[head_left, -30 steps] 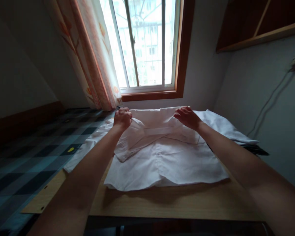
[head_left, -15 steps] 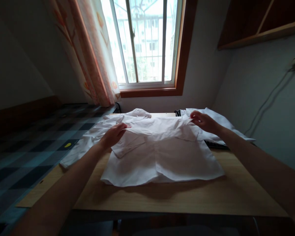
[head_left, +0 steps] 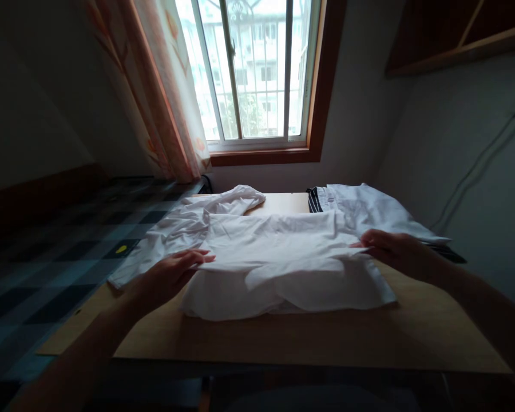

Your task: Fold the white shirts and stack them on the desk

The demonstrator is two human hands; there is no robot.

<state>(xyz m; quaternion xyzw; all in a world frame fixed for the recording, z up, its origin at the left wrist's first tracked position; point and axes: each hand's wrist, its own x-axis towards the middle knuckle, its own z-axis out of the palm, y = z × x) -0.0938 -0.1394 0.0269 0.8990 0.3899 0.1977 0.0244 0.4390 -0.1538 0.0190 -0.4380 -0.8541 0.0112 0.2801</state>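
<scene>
A white shirt [head_left: 270, 240] lies spread on a light wooden board, its upper part doubled over toward me. My left hand [head_left: 182, 266] pinches the fold at its left end. At the right end, my right hand [head_left: 380, 245] has its fingers closed on the same fold. Between the hands the cloth is stretched in a nearly straight line. Below the fold, the shirt's lower part hangs over itself in soft layers, and its hem rests on the board.
The wooden board [head_left: 317, 343] extends toward me. Another crumpled white garment [head_left: 171, 229] lies at the left, partly over a checked bedspread [head_left: 38, 280]. White folded clothing [head_left: 369, 209] and a black striped piece [head_left: 313, 200] sit at the back right. Beyond are a window [head_left: 257, 86] and curtain [head_left: 154, 97].
Both hands have moved toward me and farther apart, drawing the shirt's upper part down over its lower part. More of the board's far end shows behind it.
</scene>
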